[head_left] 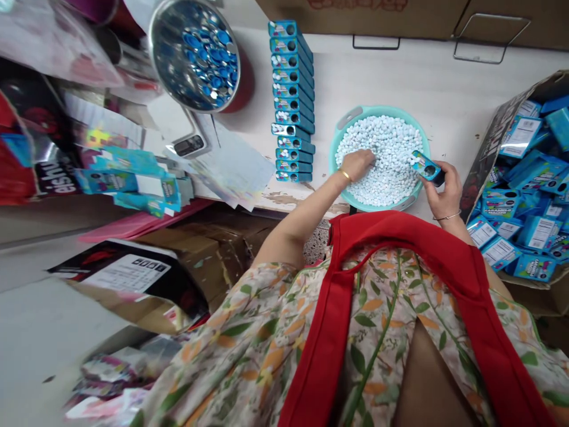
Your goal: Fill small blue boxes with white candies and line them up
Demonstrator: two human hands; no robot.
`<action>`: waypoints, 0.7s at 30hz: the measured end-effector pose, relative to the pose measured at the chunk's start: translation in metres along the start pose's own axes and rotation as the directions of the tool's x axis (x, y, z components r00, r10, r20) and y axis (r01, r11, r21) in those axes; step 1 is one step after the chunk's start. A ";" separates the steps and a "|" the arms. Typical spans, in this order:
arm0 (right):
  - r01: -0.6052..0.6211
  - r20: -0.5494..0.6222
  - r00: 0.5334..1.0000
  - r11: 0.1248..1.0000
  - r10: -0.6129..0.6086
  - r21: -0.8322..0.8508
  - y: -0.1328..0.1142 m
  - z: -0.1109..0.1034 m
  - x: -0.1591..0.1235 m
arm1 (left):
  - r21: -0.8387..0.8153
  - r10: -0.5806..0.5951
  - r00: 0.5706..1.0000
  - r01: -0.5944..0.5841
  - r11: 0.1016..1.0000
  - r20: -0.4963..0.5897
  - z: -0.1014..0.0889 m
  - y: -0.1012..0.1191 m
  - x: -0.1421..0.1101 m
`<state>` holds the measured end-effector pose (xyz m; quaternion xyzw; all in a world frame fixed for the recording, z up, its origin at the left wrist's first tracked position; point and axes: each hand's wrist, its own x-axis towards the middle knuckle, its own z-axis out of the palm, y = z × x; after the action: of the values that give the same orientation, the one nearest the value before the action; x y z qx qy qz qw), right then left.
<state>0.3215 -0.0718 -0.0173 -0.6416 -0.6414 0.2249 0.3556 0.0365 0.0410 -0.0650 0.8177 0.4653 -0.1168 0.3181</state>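
A light teal basin [424, 127] is filled with small white candies [386, 178]. My left hand [357, 165], with a gold bangle at the wrist, reaches into the candies on the left side. Its fingers are curled together, their tips partly sunk among the pieces. At the basin's right rim, my right hand [446, 188] grips a small blue candy box [425, 167], tilted toward the basin. White candies show at the box's open left end. To the left of the basin stands a row of similar blue boxes [293, 101], several with white candies at their ends.
A steel bowl [157, 53] at the upper left holds blue-and-silver caps. Near it are a digital scale [189, 144] and paper sheets [242, 172]. On the right, a cardboard carton [491, 139] is full of blue boxes. Brown cartons [377, 21] line the table's back.
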 end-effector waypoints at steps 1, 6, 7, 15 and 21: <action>-0.012 -0.015 1.000 1.000 0.012 0.001 0.000 -0.003 0.000 | -0.048 0.018 1.000 -0.017 0.999 0.005 0.010 0.007 0.005; -0.089 -0.035 0.995 0.996 0.090 0.007 0.003 -0.010 -0.003 | -0.317 0.029 0.997 -0.053 0.947 -0.078 0.032 0.004 -0.003; -0.095 -0.035 0.995 0.995 0.095 0.002 0.004 -0.010 -0.003 | -0.358 0.053 0.992 -0.091 0.929 -0.113 0.029 -0.002 -0.011; 0.027 0.073 0.997 0.999 -0.025 -0.032 0.001 0.012 -0.002 | -0.238 0.287 0.915 -0.357 0.903 -0.283 -0.059 -0.004 -0.081; 0.139 0.198 0.971 0.990 -0.134 -0.009 -0.008 0.037 0.002 | 0.137 0.294 0.944 -0.275 0.952 -0.148 -0.116 0.054 -0.097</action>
<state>0.2886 -0.0644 -0.0351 -0.5746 -0.7186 0.2548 0.2977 0.0172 0.0275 0.0935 0.9000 0.3598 -0.0271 0.2444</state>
